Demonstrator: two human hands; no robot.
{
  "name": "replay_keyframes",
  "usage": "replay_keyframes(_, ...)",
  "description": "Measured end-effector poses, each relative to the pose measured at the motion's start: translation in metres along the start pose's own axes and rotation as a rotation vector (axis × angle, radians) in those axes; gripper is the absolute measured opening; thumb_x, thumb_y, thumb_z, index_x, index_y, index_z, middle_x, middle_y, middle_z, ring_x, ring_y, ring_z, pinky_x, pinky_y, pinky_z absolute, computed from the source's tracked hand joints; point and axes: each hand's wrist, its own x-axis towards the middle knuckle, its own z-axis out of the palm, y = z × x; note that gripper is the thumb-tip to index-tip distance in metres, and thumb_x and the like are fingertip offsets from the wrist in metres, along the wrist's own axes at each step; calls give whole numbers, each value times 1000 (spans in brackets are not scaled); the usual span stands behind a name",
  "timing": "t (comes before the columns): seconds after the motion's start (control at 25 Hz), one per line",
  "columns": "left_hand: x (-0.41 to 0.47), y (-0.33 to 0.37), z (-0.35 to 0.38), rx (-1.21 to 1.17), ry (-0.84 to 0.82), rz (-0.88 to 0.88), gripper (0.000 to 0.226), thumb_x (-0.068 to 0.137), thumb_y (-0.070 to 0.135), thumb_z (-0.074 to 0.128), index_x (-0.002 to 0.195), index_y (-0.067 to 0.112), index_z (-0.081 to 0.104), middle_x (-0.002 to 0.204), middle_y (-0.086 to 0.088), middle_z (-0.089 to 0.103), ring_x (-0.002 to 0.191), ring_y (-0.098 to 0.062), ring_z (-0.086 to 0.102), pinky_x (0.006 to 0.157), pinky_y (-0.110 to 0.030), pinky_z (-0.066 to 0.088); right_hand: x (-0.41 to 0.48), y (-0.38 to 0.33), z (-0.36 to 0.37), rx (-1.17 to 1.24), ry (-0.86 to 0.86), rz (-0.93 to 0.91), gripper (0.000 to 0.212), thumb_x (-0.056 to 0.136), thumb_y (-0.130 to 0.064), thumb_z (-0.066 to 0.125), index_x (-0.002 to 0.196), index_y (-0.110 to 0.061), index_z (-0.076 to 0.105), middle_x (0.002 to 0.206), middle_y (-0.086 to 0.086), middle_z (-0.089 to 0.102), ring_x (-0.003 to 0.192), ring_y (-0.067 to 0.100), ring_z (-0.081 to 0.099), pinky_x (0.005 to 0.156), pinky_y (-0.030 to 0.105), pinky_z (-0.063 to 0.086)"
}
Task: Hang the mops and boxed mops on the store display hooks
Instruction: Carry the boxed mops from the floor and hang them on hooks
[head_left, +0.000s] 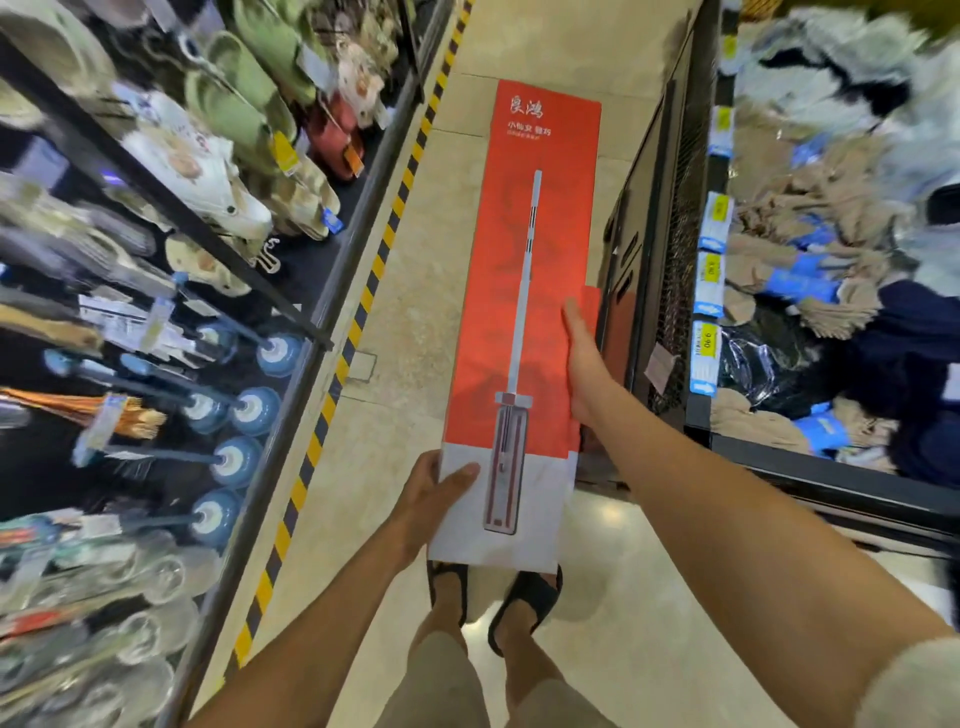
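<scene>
A long flat mop box (524, 291), red with a white lower end and a picture of a flat mop on it, lies lengthwise in front of me above the aisle floor. My left hand (431, 499) grips its white near corner, thumb on top. My right hand (584, 364) holds the box's right edge about halfway along, fingers pointing up the box. A second red box (592, 306) shows just behind the right edge. String mops (810, 291) with blue bands hang in the display on the right.
On the left, a dark rack holds plungers (244, 410), brushes and slippers (244, 104). A yellow-black striped strip (363, 306) edges the tiled aisle floor. The right rack carries price tags (709, 275) and a black wire grid panel (675, 208). My sandalled feet (493, 597) stand below the box.
</scene>
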Motion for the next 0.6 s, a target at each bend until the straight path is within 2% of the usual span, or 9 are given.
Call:
replay_keyframes(0.04,-6,4,0,12,-22,24,52,83,48,76,123,18,64,113,-8,78,95,-24,79,74,-33,64,5,-1,2,-44,18,-20,116,51,-103,61,148,-40,53,154,-2,55,141,26,53,120,58,36)
replay_keyframes(0.08,-11,7,0,29,-61,46,39,91,43,74,121,20,67,112,-7,79,97,-24,78,75,-32,63,5,-1,4,-101,51,-52,129,43,-106,60,150,-35,51,154,-2,54,141,27,52,121,57,35)
replay_keyframes(0.16,-19,12,-1,26,-132,53,28,100,37,67,124,22,69,117,-5,78,108,-28,75,87,-37,62,-20,-9,8,-185,103,-115,140,38,-107,57,149,-21,53,147,5,60,134,31,57,117,54,42)
replay_keyframes(0.28,-20,26,-8,-51,-178,28,54,95,58,61,140,29,61,136,-1,70,128,-24,64,109,-51,50,-52,-10,4,-194,132,-161,128,51,-102,59,143,-13,58,137,9,67,127,34,62,113,53,47)
replay_keyframes(0.36,-18,52,-9,-138,-134,40,79,85,76,62,152,38,45,154,6,55,142,-18,50,118,-59,38,-62,-2,-4,-206,137,-180,125,56,-100,58,146,-12,56,139,10,66,130,34,61,114,53,46)
replay_keyframes(0.48,-18,104,-4,-190,-78,118,125,55,95,68,160,49,19,170,10,27,156,-20,28,123,-66,18,-72,20,-24,-235,109,-229,123,55,-102,59,144,-17,59,136,5,70,126,27,65,113,52,48)
replay_keyframes(0.6,-27,153,7,-185,-86,207,136,47,98,66,162,50,11,172,9,19,158,-24,21,123,-68,14,-104,25,-40,-286,74,-264,95,69,-94,59,131,-22,68,122,1,76,113,21,72,106,49,54)
